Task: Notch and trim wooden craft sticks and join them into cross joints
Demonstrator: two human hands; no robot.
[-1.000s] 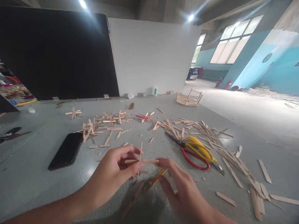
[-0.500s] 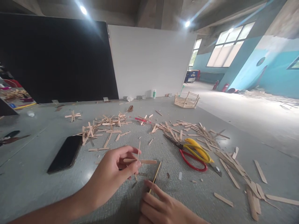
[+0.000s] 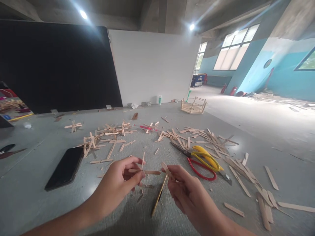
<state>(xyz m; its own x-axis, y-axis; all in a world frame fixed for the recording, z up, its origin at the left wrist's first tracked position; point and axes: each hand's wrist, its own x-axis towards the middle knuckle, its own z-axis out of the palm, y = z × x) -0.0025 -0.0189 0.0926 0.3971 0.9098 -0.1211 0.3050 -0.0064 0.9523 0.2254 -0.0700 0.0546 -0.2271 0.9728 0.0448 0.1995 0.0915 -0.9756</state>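
Observation:
My left hand [image 3: 124, 175] pinches crossed wooden craft sticks [image 3: 152, 172] between thumb and fingers, one lying level and another standing upright. Just to the right, my right hand [image 3: 185, 186] grips a single craft stick [image 3: 165, 168], its free end pointing up and left toward the crossed ones, with a small gap between. Below and between both hands a slim yellow tool with a dark part [image 3: 159, 195] rests on the grey table [image 3: 118, 213]; its kind is unclear. Small stick scraps [image 3: 147, 186] lie under my left fingertips.
Scissors with red and yellow handles [image 3: 201, 164] lie right of my hands, over another yellow-handled tool [image 3: 225, 177]. Loose sticks [image 3: 242, 170] spread across the right. A black phone [image 3: 65, 168], a star-shaped stick piece [image 3: 73, 126] and a stick frame [image 3: 194, 106] stand farther out.
My right hand has left the slim yellow tool on the table, moved up and right, and now holds a craft stick. My left hand keeps its crossed sticks in nearly the same place.

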